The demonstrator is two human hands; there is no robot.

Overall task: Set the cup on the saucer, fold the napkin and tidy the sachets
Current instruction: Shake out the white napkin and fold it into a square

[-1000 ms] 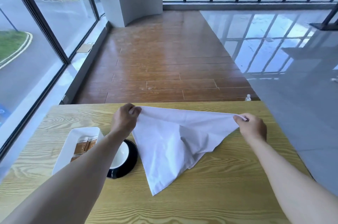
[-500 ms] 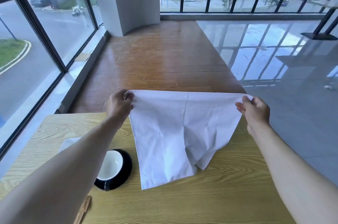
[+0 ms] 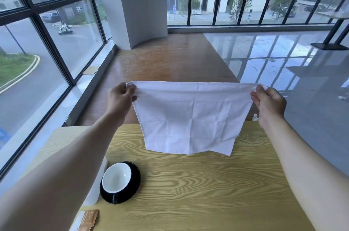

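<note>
A white cloth napkin [image 3: 190,117] hangs in the air above the far part of the wooden table [image 3: 207,183], stretched flat between both hands. My left hand [image 3: 119,98] pinches its upper left corner, and my right hand [image 3: 268,102] pinches the upper right corner. The napkin's lower edge hangs free just over the tabletop. A white cup [image 3: 116,177] sits on a black saucer [image 3: 135,181] near the table's left side. One brown sachet [image 3: 88,219] lies at the bottom left, partly hidden by my left forearm.
A white tray [image 3: 94,193] stands left of the saucer, mostly covered by my left forearm. Tall windows run along the left and the back, with a white column between them. A small bottle [image 3: 255,117] stands on the floor past the table's far right edge.
Both hands have risen and moved apart, lifting the napkin off the table. It went from a drooping triangle to a flat hanging sheet. The view tilted upward.
</note>
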